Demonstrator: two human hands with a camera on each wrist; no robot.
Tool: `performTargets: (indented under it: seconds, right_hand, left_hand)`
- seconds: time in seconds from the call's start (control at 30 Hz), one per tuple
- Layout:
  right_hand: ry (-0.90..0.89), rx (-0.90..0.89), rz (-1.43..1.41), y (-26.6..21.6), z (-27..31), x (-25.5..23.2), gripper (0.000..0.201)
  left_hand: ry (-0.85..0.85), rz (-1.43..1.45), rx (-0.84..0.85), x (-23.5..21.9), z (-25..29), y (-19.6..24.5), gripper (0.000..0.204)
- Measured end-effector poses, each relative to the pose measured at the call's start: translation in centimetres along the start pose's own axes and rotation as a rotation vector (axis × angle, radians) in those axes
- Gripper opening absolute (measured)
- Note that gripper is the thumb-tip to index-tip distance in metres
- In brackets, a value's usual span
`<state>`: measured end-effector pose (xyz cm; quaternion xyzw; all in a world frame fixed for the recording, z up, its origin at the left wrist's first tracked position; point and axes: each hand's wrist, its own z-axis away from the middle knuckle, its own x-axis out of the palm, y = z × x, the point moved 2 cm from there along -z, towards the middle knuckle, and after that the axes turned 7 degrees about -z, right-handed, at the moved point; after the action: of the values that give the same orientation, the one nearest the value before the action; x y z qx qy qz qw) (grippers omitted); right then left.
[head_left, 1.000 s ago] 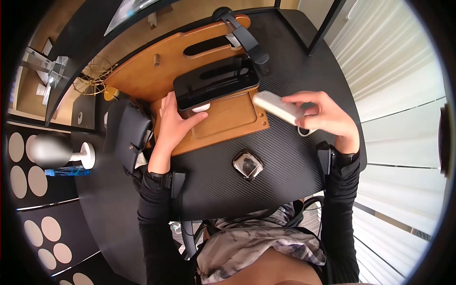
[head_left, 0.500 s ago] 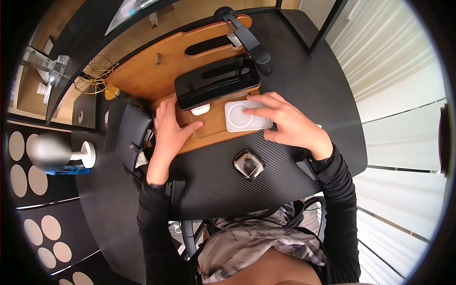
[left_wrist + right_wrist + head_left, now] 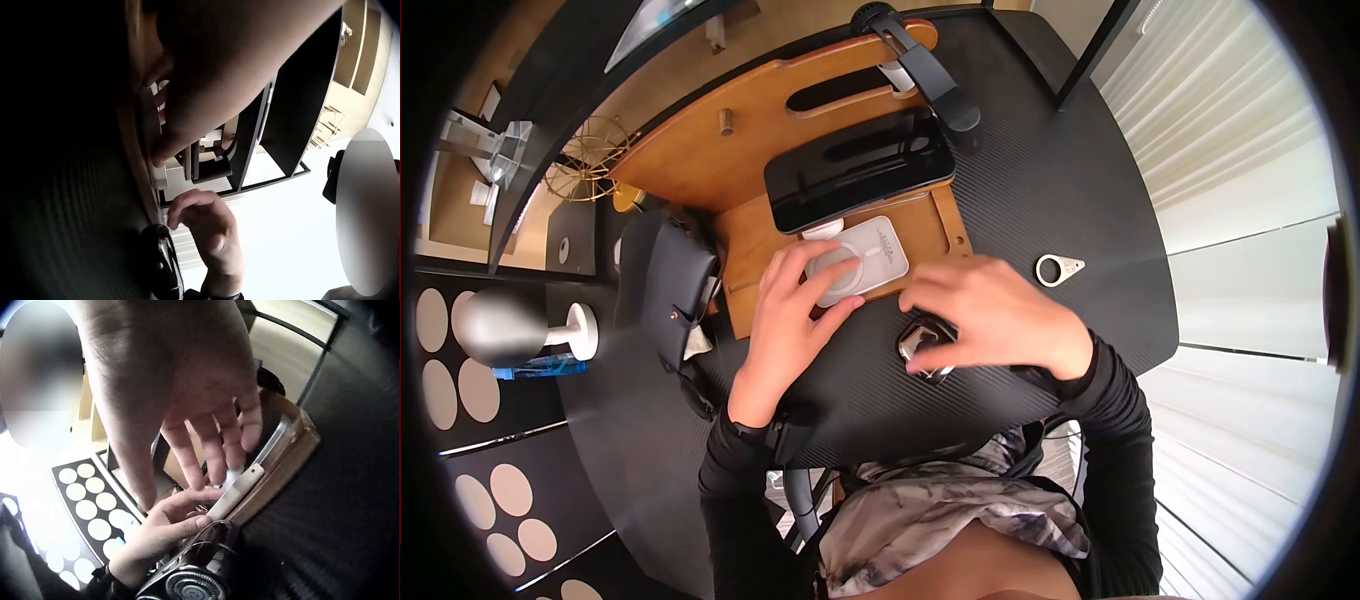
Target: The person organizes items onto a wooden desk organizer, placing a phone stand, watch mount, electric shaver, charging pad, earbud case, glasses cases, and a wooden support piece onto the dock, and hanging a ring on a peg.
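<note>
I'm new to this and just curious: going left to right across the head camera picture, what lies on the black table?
White stand → black pouch → left hand on the white charging pad → right hand → small white ring tag.

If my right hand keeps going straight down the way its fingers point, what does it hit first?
Most likely the small shiny black case on the black table. The right hand hangs right over it, fingers loosely spread and pointing down. Depth is unclear, so they may already brush it.
</note>
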<state>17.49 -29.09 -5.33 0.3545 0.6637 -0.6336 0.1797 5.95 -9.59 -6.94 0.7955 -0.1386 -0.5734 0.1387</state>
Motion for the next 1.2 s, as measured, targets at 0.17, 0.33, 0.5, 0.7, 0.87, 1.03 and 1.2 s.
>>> performTargets:
  seconds: [0.17,0.33,0.5,0.7,0.87,1.03,1.2]
  right_hand:
    - [-0.19,0.084,0.073,-1.7,0.7,1.4,0.04]
    - [-0.085,0.061,-0.054,-0.4,1.0,-0.4,0.041]
    - [0.403,0.278,-0.141,2.1,0.6,-1.4,0.05]
    - [0.437,0.322,-0.341,3.6,0.4,-1.3,0.052]
    - [0.459,0.118,-0.286,5.2,0.4,-0.8,0.051]
    - [0.553,0.167,-0.257,4.8,-0.2,-0.3,0.051]
    - [0.538,0.146,-0.2,4.2,0.5,-1.6,0.052]
  left_hand:
    - [0.06,0.059,-0.01,0.5,0.4,-0.7,0.034]
    - [0.142,0.116,-0.006,1.2,0.5,-1.4,0.031]
    - [0.173,0.085,0.002,1.7,0.4,-1.4,0.03]
    - [0.191,0.111,-0.003,1.8,0.5,-1.5,0.025]
    - [0.179,0.187,0.006,2.2,0.7,-2.0,0.022]
    - [0.152,0.212,-0.018,2.1,0.7,-2.1,0.018]
    - [0.14,0.074,0.011,-2.0,1.8,-0.4,0.021]
